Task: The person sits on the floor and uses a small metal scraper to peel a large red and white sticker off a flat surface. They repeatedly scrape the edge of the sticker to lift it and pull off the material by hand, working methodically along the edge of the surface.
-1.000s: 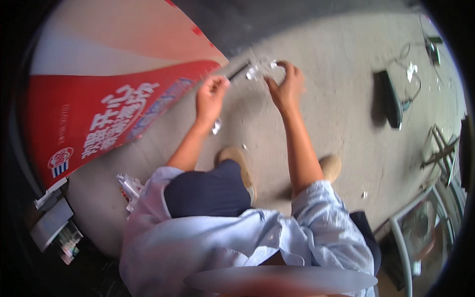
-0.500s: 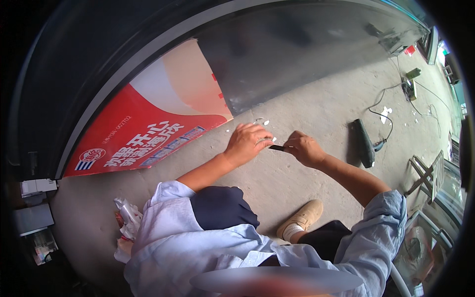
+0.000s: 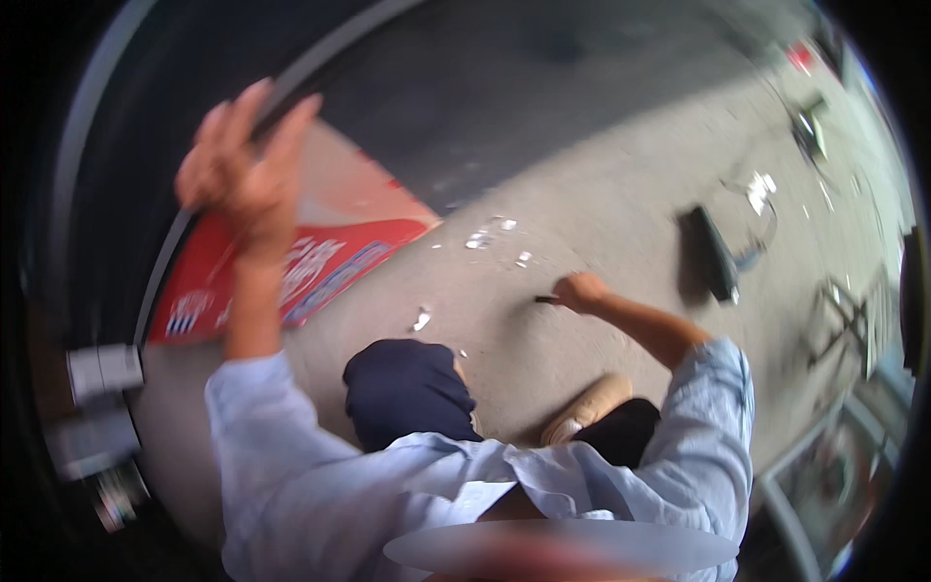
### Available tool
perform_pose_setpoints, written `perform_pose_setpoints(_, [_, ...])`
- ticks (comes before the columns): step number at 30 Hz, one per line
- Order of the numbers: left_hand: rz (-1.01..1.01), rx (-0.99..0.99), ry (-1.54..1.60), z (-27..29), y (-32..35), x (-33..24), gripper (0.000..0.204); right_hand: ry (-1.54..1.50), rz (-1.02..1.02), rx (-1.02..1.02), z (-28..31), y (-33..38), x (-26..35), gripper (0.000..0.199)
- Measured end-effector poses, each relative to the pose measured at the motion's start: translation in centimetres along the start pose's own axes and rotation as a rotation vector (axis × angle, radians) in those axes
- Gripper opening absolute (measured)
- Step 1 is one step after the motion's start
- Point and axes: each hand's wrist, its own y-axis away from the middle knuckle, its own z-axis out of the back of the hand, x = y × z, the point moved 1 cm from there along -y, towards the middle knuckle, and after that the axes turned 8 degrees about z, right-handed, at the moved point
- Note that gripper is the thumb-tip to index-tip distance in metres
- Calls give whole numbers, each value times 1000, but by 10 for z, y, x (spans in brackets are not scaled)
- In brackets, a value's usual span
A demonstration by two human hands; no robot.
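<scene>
My left hand [image 3: 240, 170] is raised over the left side of a large dark panel, its fingers spread and smeared by motion. I cannot tell if it touches the pale rim strip just behind it. Beneath that hand and forearm, a red and beige printed sheet [image 3: 393, 233] covers part of the dark shiny panel [image 3: 465, 87]. Closed in a fist, my right hand [image 3: 582, 291] grips a slim black tool [image 3: 547, 300] above the concrete floor. One short end sticks out to the left; its exact kind is not clear.
Small white scraps [image 3: 476, 239] lie on the floor before the panel. A dark hair dryer or heat gun [image 3: 716, 257] with a cord rests to the right. Farther right stand a folding stool [image 3: 846, 315] and a metal frame [image 3: 776, 504]. White boxes [image 3: 105, 373] are at the left.
My left hand has left the tool's end and swung up and left over the panel, its fingers spreading. My right hand keeps the black tool. More white scraps show on the floor.
</scene>
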Motion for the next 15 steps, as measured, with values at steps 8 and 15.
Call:
perform_pose_setpoints(8, [-313, 163, -107, 9, -5, 27, 42, 104, -74, -388, 66, 27, -42, 26])
perform_pose_setpoints(15, [-389, 224, -176, 9, -11, 45, 49, 334, -581, -852, 164, 165, -180, 37])
